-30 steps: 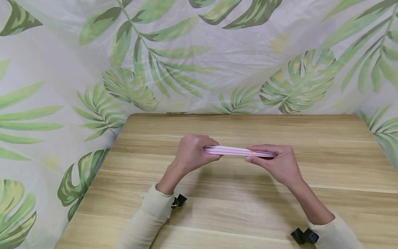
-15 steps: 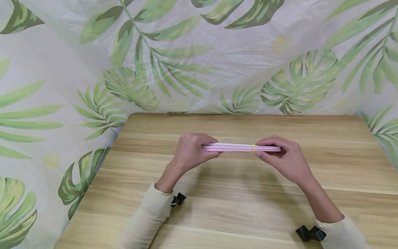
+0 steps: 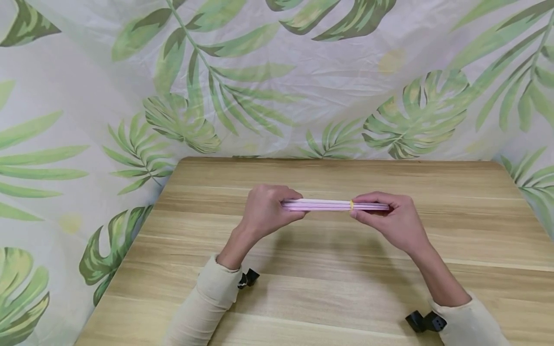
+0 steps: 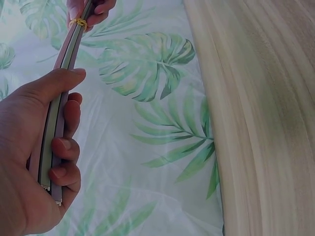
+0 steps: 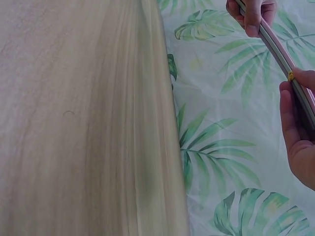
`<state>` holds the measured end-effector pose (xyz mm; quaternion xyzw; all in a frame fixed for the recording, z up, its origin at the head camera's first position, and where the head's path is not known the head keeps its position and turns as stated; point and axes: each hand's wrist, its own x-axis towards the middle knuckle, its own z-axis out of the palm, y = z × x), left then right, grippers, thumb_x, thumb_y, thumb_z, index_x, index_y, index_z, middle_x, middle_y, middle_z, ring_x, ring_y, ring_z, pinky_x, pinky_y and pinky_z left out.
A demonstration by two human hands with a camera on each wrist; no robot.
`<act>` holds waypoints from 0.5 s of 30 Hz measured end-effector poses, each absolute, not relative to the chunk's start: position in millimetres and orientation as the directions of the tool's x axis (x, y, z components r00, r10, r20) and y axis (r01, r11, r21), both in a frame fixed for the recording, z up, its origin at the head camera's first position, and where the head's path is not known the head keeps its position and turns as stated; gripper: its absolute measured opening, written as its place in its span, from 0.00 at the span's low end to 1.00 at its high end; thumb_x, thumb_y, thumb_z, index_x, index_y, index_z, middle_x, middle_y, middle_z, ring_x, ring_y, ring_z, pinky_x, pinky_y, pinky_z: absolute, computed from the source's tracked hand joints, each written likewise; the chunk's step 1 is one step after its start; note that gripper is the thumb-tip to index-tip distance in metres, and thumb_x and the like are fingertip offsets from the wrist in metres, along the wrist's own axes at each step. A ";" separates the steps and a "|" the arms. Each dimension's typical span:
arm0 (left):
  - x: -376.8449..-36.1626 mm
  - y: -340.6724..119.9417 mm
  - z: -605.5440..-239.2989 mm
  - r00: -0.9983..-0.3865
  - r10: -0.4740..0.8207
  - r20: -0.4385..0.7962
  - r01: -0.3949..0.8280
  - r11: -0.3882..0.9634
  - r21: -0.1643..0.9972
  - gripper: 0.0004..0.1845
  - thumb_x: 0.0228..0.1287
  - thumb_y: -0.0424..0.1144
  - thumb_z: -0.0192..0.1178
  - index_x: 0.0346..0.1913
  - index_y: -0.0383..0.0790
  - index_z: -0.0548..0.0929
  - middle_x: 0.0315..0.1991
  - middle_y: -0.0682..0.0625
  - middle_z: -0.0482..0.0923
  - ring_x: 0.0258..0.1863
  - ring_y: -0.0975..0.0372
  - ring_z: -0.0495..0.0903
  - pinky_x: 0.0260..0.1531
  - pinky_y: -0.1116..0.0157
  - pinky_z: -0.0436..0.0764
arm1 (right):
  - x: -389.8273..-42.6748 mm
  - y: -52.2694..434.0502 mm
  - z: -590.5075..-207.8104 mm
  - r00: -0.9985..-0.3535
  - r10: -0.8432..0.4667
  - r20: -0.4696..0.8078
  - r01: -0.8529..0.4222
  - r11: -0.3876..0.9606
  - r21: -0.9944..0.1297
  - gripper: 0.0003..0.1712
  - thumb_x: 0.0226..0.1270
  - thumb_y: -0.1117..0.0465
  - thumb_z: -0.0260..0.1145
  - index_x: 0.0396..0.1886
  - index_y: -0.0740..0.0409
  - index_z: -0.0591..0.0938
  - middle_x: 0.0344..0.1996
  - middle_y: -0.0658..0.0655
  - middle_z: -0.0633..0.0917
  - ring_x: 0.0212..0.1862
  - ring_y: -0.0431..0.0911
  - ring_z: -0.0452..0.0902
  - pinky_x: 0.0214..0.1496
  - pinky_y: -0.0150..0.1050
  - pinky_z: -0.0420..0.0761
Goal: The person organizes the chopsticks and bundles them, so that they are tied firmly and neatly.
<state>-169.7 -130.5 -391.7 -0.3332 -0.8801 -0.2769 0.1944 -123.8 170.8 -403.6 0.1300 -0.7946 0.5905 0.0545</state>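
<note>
Left hand (image 3: 268,211), right hand (image 3: 396,218) pinch banded pink strips (image 3: 329,205); ends hidden.

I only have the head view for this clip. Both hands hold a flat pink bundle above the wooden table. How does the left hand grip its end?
Observer: In the left wrist view, the left hand curls its fingers round the end of the pink bundle, with the thumb lying along its edge.
Operator: Is it one solid piece?
Observer: No. That view shows separate flat strips stacked together, their cut ends showing near the palm.
Operator: And the yellow spot by the right hand?
Observer: It is a yellow rubber band wrapped round the strips, just above the right hand, whose thumb lies beside it.
</note>
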 end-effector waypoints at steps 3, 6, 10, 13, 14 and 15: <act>-169.7 -130.4 -390.8 -0.705 0.470 0.531 0.689 0.631 0.355 0.06 0.52 0.40 0.81 0.33 0.48 0.95 0.26 0.56 0.90 0.19 0.71 0.78 0.21 0.71 0.74 | -125.6 170.3 -401.8 -0.961 -0.143 0.237 -0.269 0.267 -0.925 0.13 0.63 0.65 0.81 0.47 0.63 0.93 0.36 0.36 0.93 0.35 0.35 0.91 0.35 0.31 0.87; -169.2 -130.2 -389.7 -0.707 0.459 0.538 0.683 0.640 0.353 0.06 0.52 0.40 0.82 0.33 0.48 0.95 0.25 0.57 0.90 0.19 0.71 0.78 0.21 0.71 0.74 | -127.1 168.8 -400.1 -0.965 -0.136 0.226 -0.256 0.267 -0.929 0.14 0.62 0.65 0.82 0.46 0.64 0.93 0.35 0.35 0.93 0.35 0.35 0.91 0.36 0.31 0.87; -168.3 -128.3 -389.3 -0.705 0.464 0.537 0.686 0.638 0.350 0.06 0.51 0.40 0.82 0.33 0.49 0.95 0.26 0.57 0.90 0.20 0.71 0.79 0.22 0.71 0.75 | -128.7 164.2 -399.6 -0.971 -0.150 0.186 -0.221 0.262 -0.939 0.16 0.60 0.63 0.83 0.47 0.62 0.93 0.37 0.36 0.93 0.35 0.36 0.91 0.36 0.31 0.88; -168.3 -126.4 -390.2 -0.703 0.472 0.531 0.689 0.636 0.347 0.06 0.51 0.41 0.82 0.33 0.49 0.96 0.27 0.57 0.91 0.21 0.71 0.81 0.22 0.71 0.77 | -129.8 160.2 -399.9 -0.973 -0.163 0.161 -0.199 0.259 -0.945 0.17 0.59 0.62 0.85 0.48 0.61 0.94 0.38 0.39 0.94 0.36 0.37 0.91 0.36 0.32 0.87; -168.5 -125.8 -390.5 -0.703 0.477 0.527 0.690 0.637 0.344 0.07 0.51 0.41 0.82 0.33 0.49 0.96 0.28 0.57 0.91 0.21 0.71 0.81 0.22 0.71 0.77 | -130.2 159.1 -400.0 -0.974 -0.166 0.156 -0.195 0.254 -0.947 0.17 0.58 0.62 0.85 0.48 0.61 0.94 0.38 0.40 0.94 0.36 0.37 0.91 0.37 0.32 0.87; -168.7 -125.7 -390.7 -0.707 0.476 0.523 0.686 0.641 0.344 0.07 0.51 0.42 0.82 0.34 0.49 0.96 0.28 0.57 0.91 0.21 0.71 0.81 0.22 0.71 0.77 | -130.4 158.4 -400.0 -0.975 -0.163 0.154 -0.192 0.253 -0.948 0.18 0.58 0.62 0.85 0.48 0.61 0.94 0.38 0.40 0.94 0.35 0.37 0.91 0.36 0.32 0.87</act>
